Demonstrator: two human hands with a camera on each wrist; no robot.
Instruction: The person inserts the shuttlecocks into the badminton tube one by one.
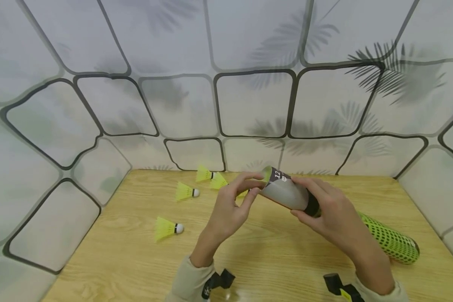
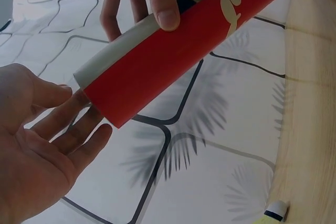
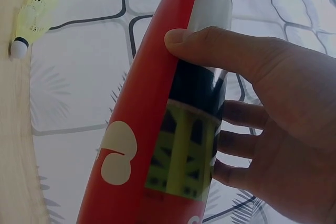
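My right hand (image 1: 334, 212) grips a shuttlecock tube (image 1: 287, 193) raised above the table and tilted. Red and grey cover the tube (image 2: 152, 72), with a see-through window partway along it; yellow-green shows through that window in the right wrist view. The thumb lies across the tube's side, the other fingers behind it. At the tube's far end is my left hand (image 1: 228, 209), fingers loosely extended; in the left wrist view some fingertips pass behind or into that end, partly hidden. Several yellow shuttlecocks (image 1: 185, 192) lie on the table beyond and left of the left hand.
A green dotted tube (image 1: 394, 241) lies at the right, partly behind the right forearm. One shuttlecock (image 1: 167, 228) lies nearer, left of the left wrist. The wooden table (image 1: 109, 251) ends at a patterned backdrop (image 1: 254, 105) behind and at both sides.
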